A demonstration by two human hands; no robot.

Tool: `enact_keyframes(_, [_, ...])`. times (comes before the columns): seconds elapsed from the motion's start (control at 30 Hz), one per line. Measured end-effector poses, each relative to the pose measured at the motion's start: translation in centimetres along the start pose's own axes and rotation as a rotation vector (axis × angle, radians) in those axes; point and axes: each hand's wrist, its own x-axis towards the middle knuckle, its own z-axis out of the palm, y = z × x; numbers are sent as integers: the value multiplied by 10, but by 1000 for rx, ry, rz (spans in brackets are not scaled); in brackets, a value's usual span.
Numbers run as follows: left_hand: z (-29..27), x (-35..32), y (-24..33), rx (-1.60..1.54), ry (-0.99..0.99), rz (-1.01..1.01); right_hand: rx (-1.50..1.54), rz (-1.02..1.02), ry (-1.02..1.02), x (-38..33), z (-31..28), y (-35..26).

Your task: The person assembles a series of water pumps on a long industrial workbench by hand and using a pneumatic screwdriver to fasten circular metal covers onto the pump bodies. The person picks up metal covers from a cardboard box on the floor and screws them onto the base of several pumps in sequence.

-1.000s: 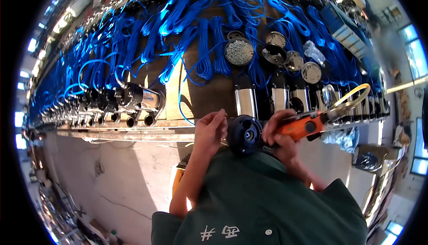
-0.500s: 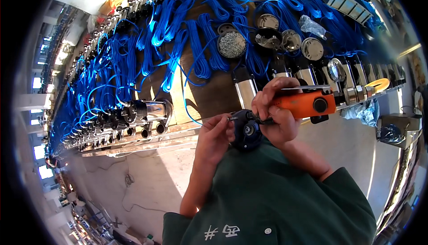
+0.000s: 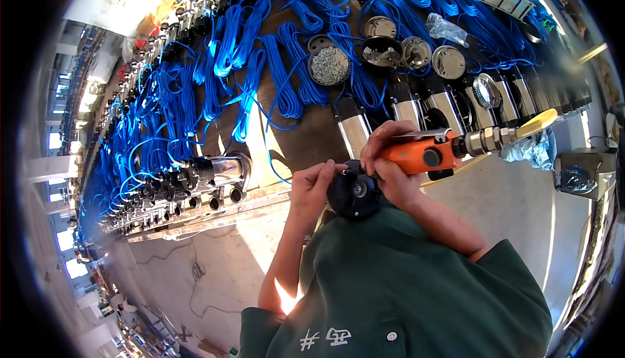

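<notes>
the fingers [image 3: 329, 170] of the left hand [image 3: 312, 188] are pinched on the upper rim of a round black cap [image 3: 355, 195], thumb and forefinger closed as if steadying a small screw or the cap's edge; whether a screw is there is too small to tell. the right hand [image 3: 387, 166] is clenched around the body of an orange power screwdriver [image 3: 423, 156], fingers wrapped over the top, with its tip pointing left into the same spot on the cap. the cap sits just in front of the person's chest, at the near edge of the workbench [image 3: 273, 195], held between both hands rather than lying flat.

to do this step well, the driver tip probably wants to stay square to the cap face, so the bit does not slip off and mark the plastic. the left pinch looks very close to the tip, so it seems wise to keep those fingertips to the side of the bit rather than under it. the yellow hose [image 3: 537, 123] at the tool's back end trails right and could tug the tool off line; some slack would help.

on the bench beyond, bundles of blue cable [image 3: 286, 78], shiny steel cylinders [image 3: 355, 130], round metal discs [image 3: 449, 61] and a dish of small screws [image 3: 329, 65] lie well apart from the hands.
</notes>
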Motion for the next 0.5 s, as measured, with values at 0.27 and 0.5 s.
enact_keyframes(0.27, [-13, 2, -12, -664, 124, -185, -92, -30, -155, -5, 2, 4])
enact_keyframes(0.5, [-16, 1, -38, -672, 117, -76, -152, -153, -244, -4, 1, 17])
